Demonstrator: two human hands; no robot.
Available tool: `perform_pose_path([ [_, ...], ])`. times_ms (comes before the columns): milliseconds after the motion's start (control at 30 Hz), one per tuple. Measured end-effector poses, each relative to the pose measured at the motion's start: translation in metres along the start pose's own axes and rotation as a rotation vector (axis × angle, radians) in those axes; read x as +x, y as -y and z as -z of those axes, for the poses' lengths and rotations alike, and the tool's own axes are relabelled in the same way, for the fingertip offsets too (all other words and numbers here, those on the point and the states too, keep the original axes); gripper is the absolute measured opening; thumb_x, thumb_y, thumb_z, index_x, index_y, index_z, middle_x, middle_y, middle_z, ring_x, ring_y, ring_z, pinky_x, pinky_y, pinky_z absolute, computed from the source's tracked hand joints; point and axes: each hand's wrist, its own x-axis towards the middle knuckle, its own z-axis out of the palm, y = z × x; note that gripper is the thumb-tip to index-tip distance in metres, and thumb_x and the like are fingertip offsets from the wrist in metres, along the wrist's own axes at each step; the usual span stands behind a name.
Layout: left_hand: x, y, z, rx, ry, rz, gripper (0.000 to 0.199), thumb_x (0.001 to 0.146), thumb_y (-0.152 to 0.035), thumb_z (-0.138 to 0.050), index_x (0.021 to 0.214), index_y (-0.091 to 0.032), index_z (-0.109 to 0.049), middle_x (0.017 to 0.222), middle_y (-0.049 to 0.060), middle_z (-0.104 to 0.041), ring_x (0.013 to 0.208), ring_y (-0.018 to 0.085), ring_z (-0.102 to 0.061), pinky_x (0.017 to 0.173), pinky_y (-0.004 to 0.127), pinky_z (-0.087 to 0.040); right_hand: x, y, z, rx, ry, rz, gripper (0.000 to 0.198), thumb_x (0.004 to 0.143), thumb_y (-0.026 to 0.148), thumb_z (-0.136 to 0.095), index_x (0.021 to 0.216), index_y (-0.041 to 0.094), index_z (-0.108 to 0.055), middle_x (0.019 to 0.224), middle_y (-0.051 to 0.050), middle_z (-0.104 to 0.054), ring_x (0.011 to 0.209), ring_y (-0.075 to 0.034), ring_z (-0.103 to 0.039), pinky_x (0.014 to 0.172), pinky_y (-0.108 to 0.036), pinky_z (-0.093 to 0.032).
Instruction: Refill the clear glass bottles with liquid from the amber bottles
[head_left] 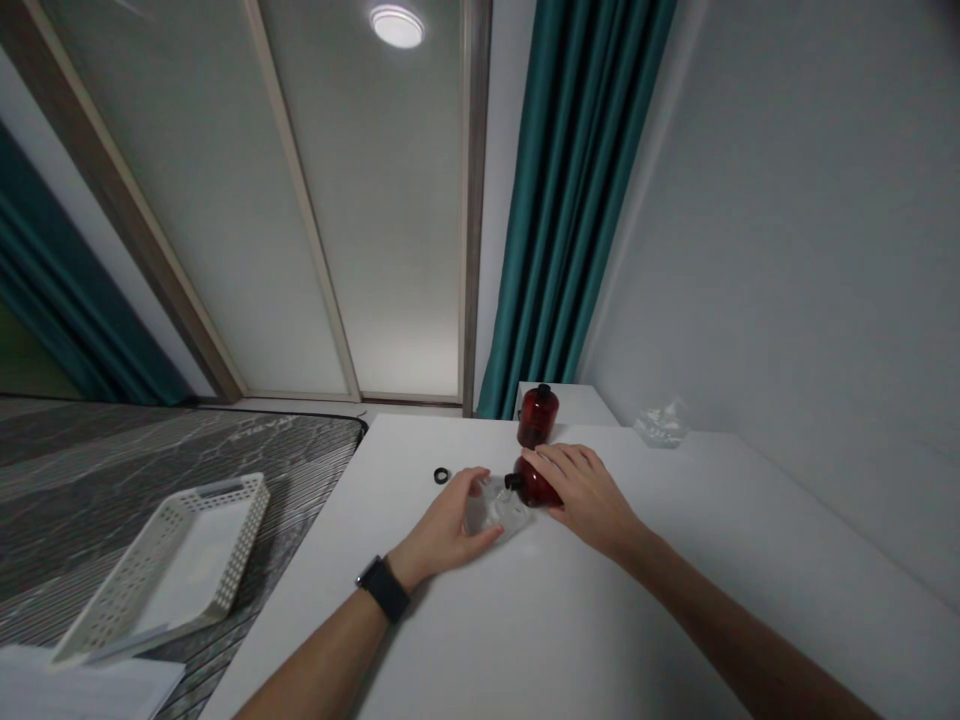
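My right hand (583, 492) is wrapped round a dark red bottle (534, 484), which lies tilted on its side with its black neck pointing left. My left hand (448, 525), with a dark watch on the wrist, curves its thumb and fingers around a crumpled clear plastic bag (496, 508) on the white table (480, 630). The bottle's neck is at the bag's right edge; whether it is inside the bag I cannot tell. Behind my right hand a second dark red bottle (538, 416) stands upright. A small black ring (442, 476) lies beyond my left hand.
Another crumpled clear plastic bag (663, 425) lies at the table's back right, by the wall. To the left, lower down, a white perforated basket (244, 545) rests on a dark patterned surface, near white sheets (82, 685). A white box-like surface (581, 404) adjoins the table's far edge.
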Motion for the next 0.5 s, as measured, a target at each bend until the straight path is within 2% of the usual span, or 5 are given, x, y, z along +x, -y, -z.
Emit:
perform_pose_path([
  [500, 0.0006, -0.0049, 0.0001, -0.011, -0.020, 0.047, 0.064, 0.076, -0.022, -0.075, 0.131, -0.020, -0.042, 0.124, 0.011, -0.058, 0.111, 0.027, -0.059, 0.099, 0.046, -0.049, 0.0028, -0.0001, 0.0042, -0.031, 0.028, 0.030, 0.074, 0.075, 0.012, -0.077, 0.141, 0.021, -0.046, 0.132, -0.010, -0.064, 0.114, -0.030, -0.058, 0.098, -0.044, -0.040],
])
